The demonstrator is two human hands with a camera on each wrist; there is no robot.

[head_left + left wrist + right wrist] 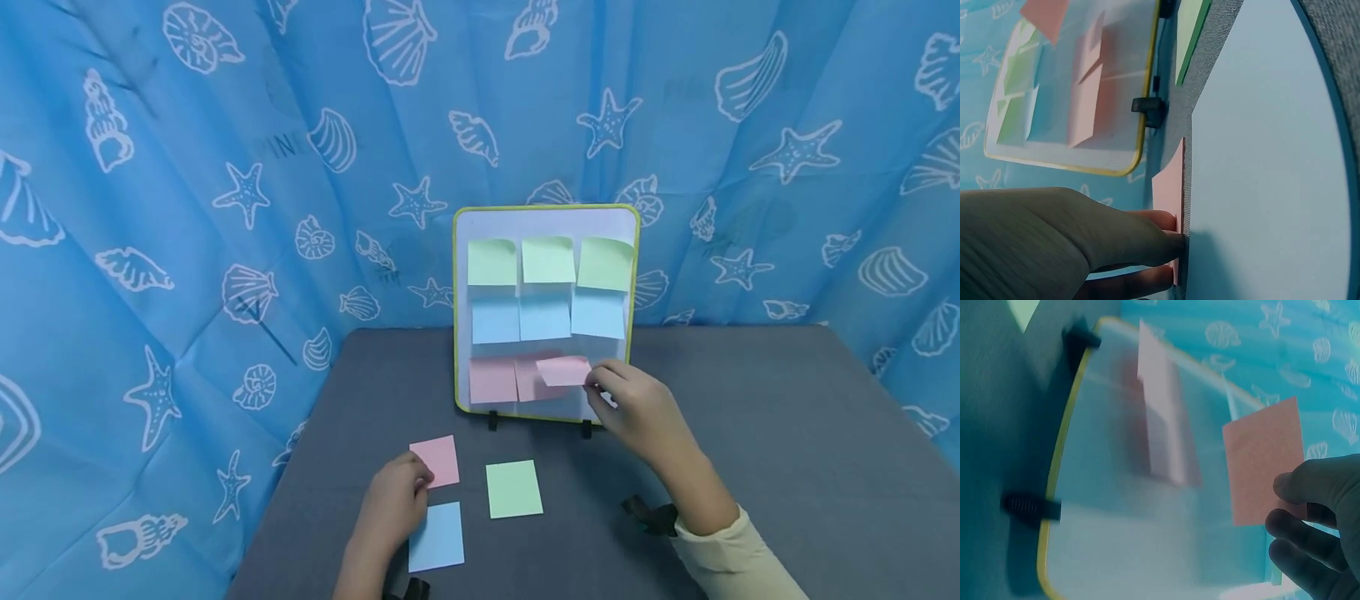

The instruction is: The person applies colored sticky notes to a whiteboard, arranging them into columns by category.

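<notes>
My right hand pinches a pink sticky note by its edge between thumb and fingers. The note is held in front of the lower part of a whiteboard, overlapping the second of two pink notes stuck there in the head view. Above those are a row of three blue notes and a row of three green notes. On the table my left hand has its fingertips on the near left corner of a pink sticky note pad; thumb and fingers hold it there.
A blue sticky note pad lies just nearer than the pink one, and a green pad to its right. Black feet support the yellow-rimmed board on the grey table. Behind hangs a blue seashell curtain.
</notes>
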